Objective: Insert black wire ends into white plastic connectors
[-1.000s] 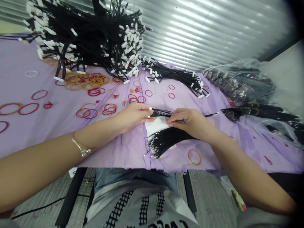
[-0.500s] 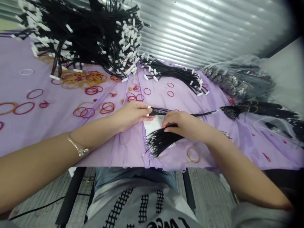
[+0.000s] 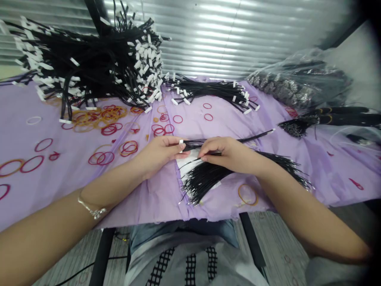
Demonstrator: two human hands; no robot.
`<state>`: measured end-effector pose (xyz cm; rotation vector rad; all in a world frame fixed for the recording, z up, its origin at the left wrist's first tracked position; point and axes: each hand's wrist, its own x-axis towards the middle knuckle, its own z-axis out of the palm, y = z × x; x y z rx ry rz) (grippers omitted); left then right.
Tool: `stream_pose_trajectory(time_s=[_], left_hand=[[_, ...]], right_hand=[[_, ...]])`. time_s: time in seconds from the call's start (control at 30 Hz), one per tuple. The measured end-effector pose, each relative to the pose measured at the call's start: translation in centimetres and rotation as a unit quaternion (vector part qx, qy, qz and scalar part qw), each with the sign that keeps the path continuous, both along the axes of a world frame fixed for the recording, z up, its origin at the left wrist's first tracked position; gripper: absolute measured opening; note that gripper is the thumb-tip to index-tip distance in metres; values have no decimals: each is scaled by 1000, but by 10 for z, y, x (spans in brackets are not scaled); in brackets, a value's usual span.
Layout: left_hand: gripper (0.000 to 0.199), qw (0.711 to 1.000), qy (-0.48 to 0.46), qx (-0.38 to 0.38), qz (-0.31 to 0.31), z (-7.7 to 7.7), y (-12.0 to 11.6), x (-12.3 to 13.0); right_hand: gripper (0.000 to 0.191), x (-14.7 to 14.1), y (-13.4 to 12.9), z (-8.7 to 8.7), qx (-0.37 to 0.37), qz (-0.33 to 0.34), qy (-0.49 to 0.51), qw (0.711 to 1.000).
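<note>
Head view: a thin sheaf of black cables point(image 3: 205, 142) runs between the hands, its white-tipped end pinched in the left grip point(image 3: 162, 153), with thumb and fingers closed on it. The right grip point(image 3: 228, 153) curls around strands further along. Just below the hands, a fanned bundle of cables point(image 3: 202, 184) lies partly on white paper point(image 3: 186, 165), over purple cloth point(image 3: 59, 178). Rubber bands point(image 3: 110, 129) lie scattered to the left, and a big tagged heap point(image 3: 98, 67) sits beyond, with open cloth between.
</note>
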<state>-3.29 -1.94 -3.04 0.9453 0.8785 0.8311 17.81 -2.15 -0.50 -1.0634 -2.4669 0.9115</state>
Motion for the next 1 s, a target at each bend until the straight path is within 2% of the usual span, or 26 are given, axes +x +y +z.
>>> stream_pose_trajectory(time_s=[0.33, 0.6, 0.77, 0.9, 1.0], left_hand=[[17, 997, 75, 31, -6, 6, -5, 5], [16, 999, -40, 0, 27, 5, -7, 6], [13, 998, -37, -42, 26, 4, -9, 8], [12, 996, -27, -69, 50, 3, -9, 10], [12, 997, -22, -67, 41, 2, -8, 10]], right_hand=[[11, -8, -6, -5, -43, -73, 55, 995], [17, -5, -3, 1, -62, -175, 115, 976], [11, -6, -4, 4, -69, -205, 93, 972], [10, -8, -5, 2, -43, -231, 70, 970], [10, -9, -6, 0, -19, -227, 61, 972]])
